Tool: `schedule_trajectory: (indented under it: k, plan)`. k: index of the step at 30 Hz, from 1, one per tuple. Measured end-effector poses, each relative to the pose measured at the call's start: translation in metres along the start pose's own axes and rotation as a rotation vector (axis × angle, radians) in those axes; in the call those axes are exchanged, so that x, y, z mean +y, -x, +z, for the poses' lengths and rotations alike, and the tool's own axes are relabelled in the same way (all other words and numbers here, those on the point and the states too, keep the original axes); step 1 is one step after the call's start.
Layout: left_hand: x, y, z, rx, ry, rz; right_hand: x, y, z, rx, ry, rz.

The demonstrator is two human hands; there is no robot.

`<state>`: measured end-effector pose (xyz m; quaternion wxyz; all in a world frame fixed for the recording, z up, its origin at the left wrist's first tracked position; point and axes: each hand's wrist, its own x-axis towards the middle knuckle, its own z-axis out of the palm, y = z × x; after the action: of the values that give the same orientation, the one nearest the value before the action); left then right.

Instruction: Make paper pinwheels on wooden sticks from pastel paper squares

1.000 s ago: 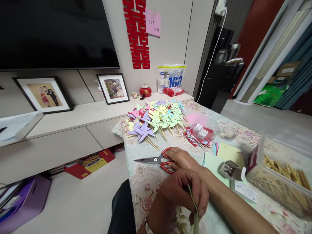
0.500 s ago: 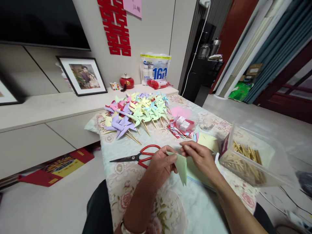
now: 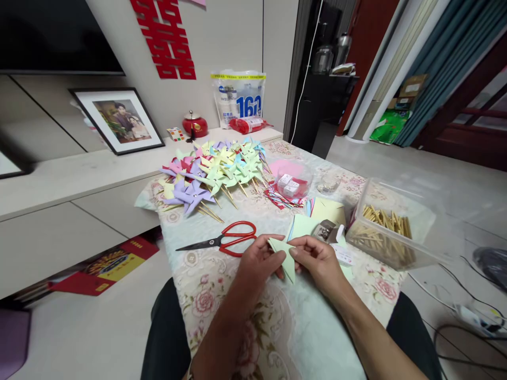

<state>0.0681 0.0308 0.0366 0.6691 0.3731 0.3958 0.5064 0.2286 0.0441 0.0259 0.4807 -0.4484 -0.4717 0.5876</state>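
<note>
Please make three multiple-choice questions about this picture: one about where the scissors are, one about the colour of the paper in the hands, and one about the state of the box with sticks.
1. Where do the scissors lie?
A. on the table, left of the left hand
B. inside the box
C. on the floor

2. What colour is the folded paper held by the left hand and right hand?
A. red
B. light green
C. black

3. In what state is the clear box of wooden sticks?
A. shut with a lid
B. lying upside down
C. open on top

Answers: 1 A, the red handles rest on the tablecloth beside the left hand. 2 B, the sheet between the fingers is pale green. 3 C, no lid covers the sticks.
</note>
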Motion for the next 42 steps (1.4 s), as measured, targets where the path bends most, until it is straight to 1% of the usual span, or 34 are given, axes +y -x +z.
schedule_trajectory:
  k: [2, 4, 7, 12, 16, 19, 21, 24, 27, 30, 34, 38, 40, 42]
  plan:
    - [0.0, 0.004, -0.002, -0.082, 0.097, -0.007, -0.002, -0.001, -0.002, -0.023, -0.104, 0.052]
    - [0.0, 0.005, -0.004, -0.127, 0.15, -0.015, -0.005, 0.0, -0.003, -0.041, -0.181, 0.098]
    - [-0.001, 0.003, -0.006, -0.145, 0.172, -0.027, -0.006, 0.002, -0.002, -0.055, -0.236, 0.147]
    - [-0.003, 0.001, -0.009, -0.142, 0.183, -0.033, -0.007, 0.002, 0.0, -0.075, -0.252, 0.153]
    - [-0.003, 0.001, -0.008, -0.122, 0.206, -0.046, -0.006, 0.001, 0.0, -0.093, -0.238, 0.135]
    - [-0.002, 0.0, -0.007, -0.095, 0.206, -0.05, -0.001, 0.002, -0.001, -0.143, -0.22, 0.112]
    - [-0.003, -0.001, -0.006, -0.063, 0.188, -0.043, 0.003, 0.002, -0.004, -0.177, -0.185, 0.069]
    - [-0.003, -0.004, -0.005, 0.016, 0.153, -0.032, 0.008, 0.002, -0.009, -0.23, -0.102, -0.019]
    - [-0.003, -0.006, -0.005, 0.085, 0.138, -0.034, 0.008, 0.002, -0.011, -0.299, -0.033, -0.077]
    - [-0.004, -0.007, -0.006, 0.093, 0.127, -0.034, 0.004, 0.003, -0.011, -0.34, -0.011, -0.098]
    - [-0.007, -0.008, -0.007, 0.05, 0.117, -0.035, 0.003, 0.003, -0.011, -0.323, 0.008, -0.088]
    - [-0.007, -0.006, -0.007, 0.036, 0.123, -0.039, 0.007, 0.001, -0.012, -0.312, 0.002, -0.077]
    - [-0.005, -0.005, -0.006, 0.025, 0.129, -0.049, 0.009, 0.0, -0.012, -0.284, -0.02, -0.071]
    - [-0.004, -0.003, -0.004, 0.022, 0.14, -0.059, 0.01, 0.0, -0.012, -0.228, -0.033, -0.042]
